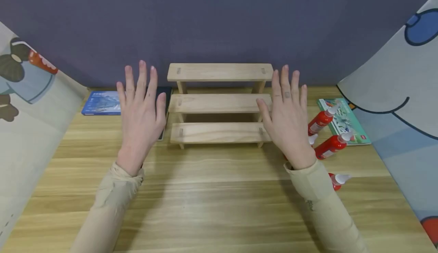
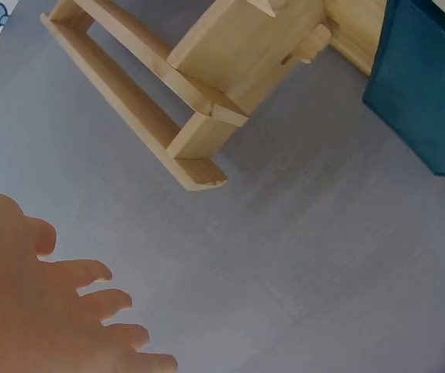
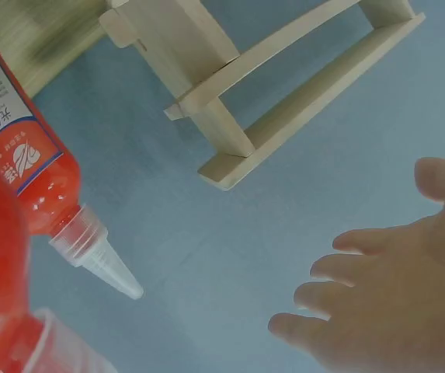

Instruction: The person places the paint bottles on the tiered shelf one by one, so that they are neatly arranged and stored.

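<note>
My left hand (image 1: 140,112) is held over the table with its fingers straight and spread, left of a three-tier wooden step rack (image 1: 220,104). My right hand (image 1: 287,118) is raised palm down at the rack's right end, fingers straight, its thumb overlapping the middle and lower steps in the head view. Neither hand holds anything. In the left wrist view the spread left fingers (image 2: 90,299) show apart from the rack. Red bottles with white nozzle caps, among them a red bottle (image 1: 319,123), stand beside the right wrist; one bottle is partly hidden behind it.
A blue book (image 1: 101,103) and a dark book (image 1: 167,97) lie at the back left, partly behind the left hand. At the right, a green book (image 1: 345,121) lies behind the bottles. A dark wall panel (image 1: 219,21) rises behind the wooden table (image 1: 212,199).
</note>
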### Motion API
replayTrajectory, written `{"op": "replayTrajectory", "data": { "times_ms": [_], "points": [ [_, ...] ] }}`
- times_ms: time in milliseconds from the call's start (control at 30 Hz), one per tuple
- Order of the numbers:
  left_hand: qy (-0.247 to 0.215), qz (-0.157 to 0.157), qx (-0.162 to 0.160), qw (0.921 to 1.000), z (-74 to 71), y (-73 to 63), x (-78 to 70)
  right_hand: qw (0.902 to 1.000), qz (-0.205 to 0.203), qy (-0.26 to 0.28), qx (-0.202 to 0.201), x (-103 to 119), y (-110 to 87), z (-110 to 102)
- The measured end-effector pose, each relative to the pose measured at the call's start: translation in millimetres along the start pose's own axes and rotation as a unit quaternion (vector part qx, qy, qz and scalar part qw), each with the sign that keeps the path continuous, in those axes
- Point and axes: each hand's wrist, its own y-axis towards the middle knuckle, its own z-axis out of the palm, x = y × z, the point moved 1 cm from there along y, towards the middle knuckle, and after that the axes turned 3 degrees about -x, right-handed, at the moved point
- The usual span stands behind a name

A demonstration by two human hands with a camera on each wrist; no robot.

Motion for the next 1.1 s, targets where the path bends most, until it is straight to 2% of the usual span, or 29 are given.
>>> {"op": "replayTrajectory", "data": {
  "times_ms": [67,133,300,367,467,567,667,833,933,1000,1100],
  "points": [
    [-0.016,-0.012,-0.001,0.9998,0.4,-0.7,1.0,1.0000,0.000,0.007,-0.003,2,-0.6,-2],
    [-0.054,-0.031,-0.003,0.9980,2.7,-1.5,3.5,0.9998,0.003,0.019,-0.009,5,-2.5,-8],
    [-0.168,-0.093,-0.003,0.9813,16.8,-4.5,13.9,0.9953,0.004,0.088,-0.040,15,-13.3,-35],
    [-0.180,-0.107,0.000,0.9779,25.2,-6.9,17.0,0.9904,0.009,0.132,-0.042,16,-21.7,-51],
    [-0.175,-0.117,0.012,0.9775,38.6,-11.2,18.1,0.9832,0.012,0.177,-0.042,11,-38.8,-75],
    [-0.180,-0.129,0.027,0.9747,48.9,-14.4,16.9,0.9804,0.020,0.191,-0.044,-3,-58.2,-96],
    [-0.189,-0.140,0.038,0.9712,55.2,-15.3,16.7,0.9813,0.045,0.182,-0.044,-24,-75.5,-110],
    [-0.181,-0.136,0.055,0.9725,60.4,-14.5,18.1,0.9824,0.099,0.158,0.000,-64,-98.4,-113],
    [-0.179,-0.132,0.062,0.9731,61.1,-14.2,18.0,0.9799,0.123,0.148,0.052,-81,-112.0,-106],
    [-0.180,-0.132,0.063,0.9728,61.4,-14.4,17.7,0.9773,0.130,0.147,0.079,-91,-122.4,-100],
    [-0.179,-0.132,0.059,0.9730,61.8,-15.3,17.7,0.9680,0.152,0.154,0.127,-106,-137.1,-88]
  ]
}}
